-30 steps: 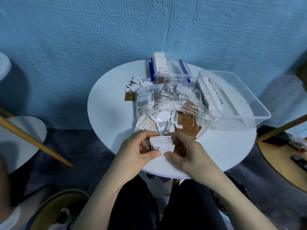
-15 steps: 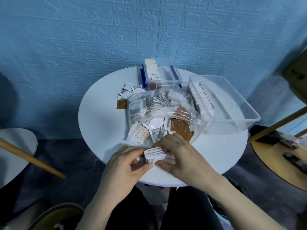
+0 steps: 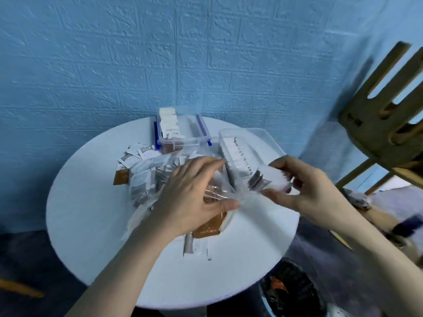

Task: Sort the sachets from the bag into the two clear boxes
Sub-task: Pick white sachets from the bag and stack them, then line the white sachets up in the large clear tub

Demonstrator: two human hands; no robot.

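Partway through, by the look of it. Small box (image 3: 180, 131), clear with blue clips, at the far edge of the round white counter (image 3: 87, 225): a row of white sachets already standing inside, something brown low at its near end. Big box (image 3: 258, 145), clear and open-topped, just right of it, a long row of white sachets filed along its left wall, the rest of it apparently bare.

Still plenty to sort. Bag (image 3: 155, 179), thin crinkly clear plastic, slumped mid-counter and bulging with white and brown sachets. Loose sachets (image 3: 137, 155) scattered beside its far-left corner, a brown one (image 3: 121, 177) flat by itself, two more brown and grey ones (image 3: 206, 227) spilling toward the near edge.

Right hand (image 3: 304, 186) over the big box's near end, fingers and thumb pinching a small white stack (image 3: 272, 179), edges blurred, likely bound for that row. Left hand (image 3: 194, 193) spread over the bag, fingers straight and loose, thumb against the film; no clear grip visible.

Sachets flat, square, papery or foil; boxes rigid and glossy.
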